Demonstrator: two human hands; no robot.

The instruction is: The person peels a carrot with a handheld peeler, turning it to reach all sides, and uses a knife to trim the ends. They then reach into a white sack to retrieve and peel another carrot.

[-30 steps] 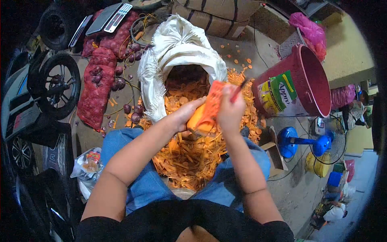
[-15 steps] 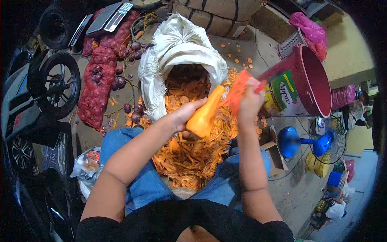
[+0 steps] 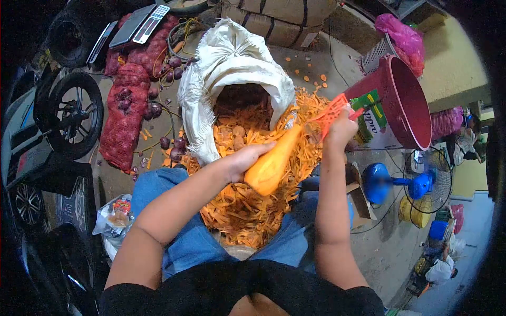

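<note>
My left hand [image 3: 245, 160] is wrapped round the thick end of a large peeled orange carrot [image 3: 271, 166], whose narrow end points up and to the right. In my right hand [image 3: 341, 129] is a red peeler [image 3: 333, 111], held just beyond the carrot's narrow end and apart from it. Below both hands lies a heap of orange peelings [image 3: 247, 216], which reaches into the mouth of a white woven sack [image 3: 237, 66].
A red bucket [image 3: 387, 89] lies tilted at the right, near a blue fan [image 3: 420, 185] and an open cardboard box [image 3: 361, 197]. Red net bags of onions [image 3: 124, 121], a scale [image 3: 134, 26] and a motorcycle wheel [image 3: 76, 116] are at the left.
My right hand has moved right and slightly down with the peeler, away from the carrot. The carrot has shifted slightly right and down in my left hand.
</note>
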